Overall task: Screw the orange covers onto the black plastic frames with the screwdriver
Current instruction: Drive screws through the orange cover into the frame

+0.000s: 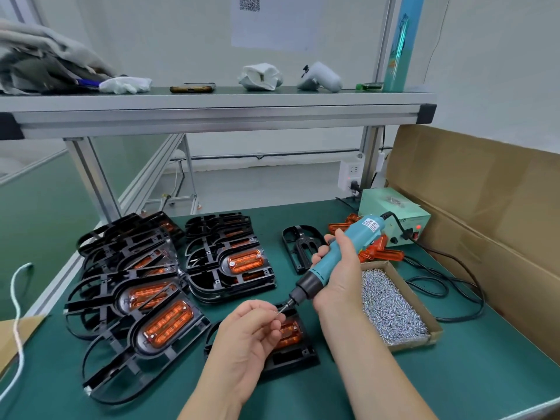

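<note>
Head view: just left of the cardboard screw box, the right hand grasps the teal screwdriver while the left hand pinches what appears to be a small screw at its bit. The tool's long axis slants, cord end up and away, bit pointing down-left toward the orange cover on the black frame beneath. Likely step: loading a screw; next it must be seated squarely in the cover's hole.

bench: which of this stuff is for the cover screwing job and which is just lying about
Job: screwdriver, screw, box of screws, loose orange covers, black frame being worked on, finished stacks.
Lying about: phone, white glove, crumpled cloth, white cord.
</note>
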{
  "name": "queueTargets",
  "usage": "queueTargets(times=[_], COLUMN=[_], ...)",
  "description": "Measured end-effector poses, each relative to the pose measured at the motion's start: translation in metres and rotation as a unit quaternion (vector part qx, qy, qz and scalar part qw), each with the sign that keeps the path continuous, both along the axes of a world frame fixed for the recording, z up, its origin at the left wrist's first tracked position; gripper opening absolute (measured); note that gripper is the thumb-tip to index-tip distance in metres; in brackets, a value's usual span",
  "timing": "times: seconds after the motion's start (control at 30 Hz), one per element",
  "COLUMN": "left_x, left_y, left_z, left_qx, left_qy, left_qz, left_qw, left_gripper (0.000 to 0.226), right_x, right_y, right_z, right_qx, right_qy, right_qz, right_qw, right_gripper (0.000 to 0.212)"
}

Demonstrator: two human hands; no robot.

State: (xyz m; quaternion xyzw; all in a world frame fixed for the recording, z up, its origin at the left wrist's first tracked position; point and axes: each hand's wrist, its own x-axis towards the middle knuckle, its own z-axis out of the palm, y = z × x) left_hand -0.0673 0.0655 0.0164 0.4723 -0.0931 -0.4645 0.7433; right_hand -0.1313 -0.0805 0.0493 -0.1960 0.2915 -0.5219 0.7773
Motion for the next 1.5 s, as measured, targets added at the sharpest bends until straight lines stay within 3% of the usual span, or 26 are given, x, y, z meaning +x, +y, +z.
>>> queueTargets(times=[0.17, 0.3, 0.53, 0.8, 0.87, 0.97, 1.03, 1.07, 1.13, 1.23, 1.33, 1.43, 1.5], left_x=[0.005, 0.003, -0.006, -0.006, -0.007, -0.007, -0.006, -0.006, -0.006, -0.002, 0.003, 0.005, 0.002], left_y=[0.008, 0.008, 0.008, 0.009, 0.012, 0.015, 0.017, 0.017, 0.015, 0.008, 0.006, 0.005, 0.004], left_z=[-0.003, -0.004, -0.003, -0.007, -0.01, -0.012, -0.011, -0.01, -0.006, 0.002, 0.01, 0.013, 0.012], left_qx=[-0.026, -0.002, 0.061, 0.086, 0.086, 0.08, 0.073, 0.076, 0.086, 0.074, 0.038, 0.026, 0.066], left_qy=[0.003, -0.032, -0.277, -0.324, -0.405, -0.567, -0.601, -0.584, -0.471, -0.175, 0.027, 0.067, -0.056], left_qz=[0.016, 0.053, 0.13, 0.148, 0.152, 0.169, 0.168, 0.158, 0.129, 0.099, 0.073, 0.073, 0.101], left_qw=[1.0, 0.998, 0.95, 0.931, 0.898, 0.802, 0.778, 0.793, 0.868, 0.977, 0.996, 0.995, 0.991], left_gripper=[0.007, 0.017, 0.027, 0.03, 0.029, 0.03, 0.031, 0.029, 0.027, 0.023, 0.009, 0.008, 0.013], right_x=[0.009, 0.016, 0.022, 0.025, 0.024, 0.024, 0.023, 0.022, 0.021, 0.02, 0.02, 0.02, 0.02], right_y=[-0.003, -0.003, 0.0, 0.004, 0.005, 0.005, 0.004, 0.004, 0.004, 0.005, 0.005, 0.006, 0.006], right_z=[-0.01, -0.016, -0.019, -0.023, -0.024, -0.025, -0.024, -0.024, -0.023, -0.021, -0.02, -0.022, -0.022], right_qx=[0.018, 0.03, 0.065, 0.063, 0.068, 0.083, 0.092, 0.092, 0.081, 0.052, 0.035, 0.029, 0.032], right_qy=[0.021, 0.036, 0.04, 0.064, 0.064, 0.057, 0.053, 0.048, 0.033, 0.019, 0.021, 0.034, 0.042], right_qz=[-0.016, -0.029, -0.054, -0.059, -0.06, -0.06, -0.053, -0.047, -0.034, -0.037, -0.044, -0.048, -0.052], right_qw=[0.999, 0.998, 0.996, 0.994, 0.994, 0.993, 0.993, 0.993, 0.996, 0.998, 0.998, 0.998, 0.997], right_gripper=[0.016, 0.016, 0.018, 0.017, 0.017, 0.015, 0.015, 0.016, 0.016, 0.015, 0.016, 0.016, 0.017])
